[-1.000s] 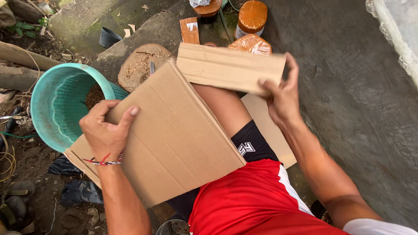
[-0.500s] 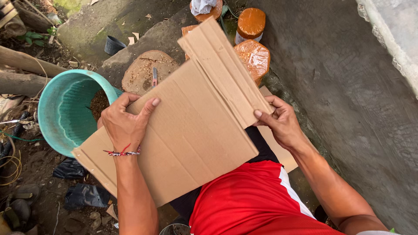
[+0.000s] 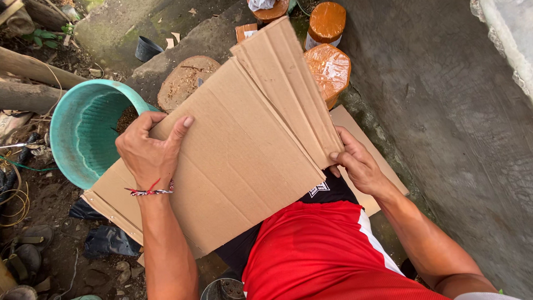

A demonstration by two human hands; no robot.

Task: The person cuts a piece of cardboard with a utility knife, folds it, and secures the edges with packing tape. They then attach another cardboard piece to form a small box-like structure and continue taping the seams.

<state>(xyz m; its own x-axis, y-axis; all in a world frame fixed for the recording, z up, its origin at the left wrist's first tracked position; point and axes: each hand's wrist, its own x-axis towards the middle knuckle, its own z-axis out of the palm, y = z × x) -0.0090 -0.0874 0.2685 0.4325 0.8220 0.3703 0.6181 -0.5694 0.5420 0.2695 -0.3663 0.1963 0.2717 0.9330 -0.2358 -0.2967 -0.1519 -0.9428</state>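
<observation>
A large flat sheet of brown cardboard [image 3: 233,161] lies across my lap, its creased flap [image 3: 286,83] pointing away from me. My left hand [image 3: 149,153], with a red and white string on the wrist, presses on the sheet's left part, thumb spread. My right hand [image 3: 358,164] grips the near right corner of the flap, fingers curled under the edge. A second cardboard piece [image 3: 377,166] lies beneath on the ground at my right.
A teal plastic basket [image 3: 83,133] with dark soil stands at the left. A round wood block [image 3: 183,83] sits behind the sheet. Orange-wrapped cylinders [image 3: 330,66] [image 3: 326,22] stand at the back beside a grey concrete wall [image 3: 455,111]. Logs, wires and shoes lie at the left.
The flap, folded over a second ago, has swung open and now lies flat in line with the sheet. My right hand slid down to the flap's near corner; my left hand shifted slightly.
</observation>
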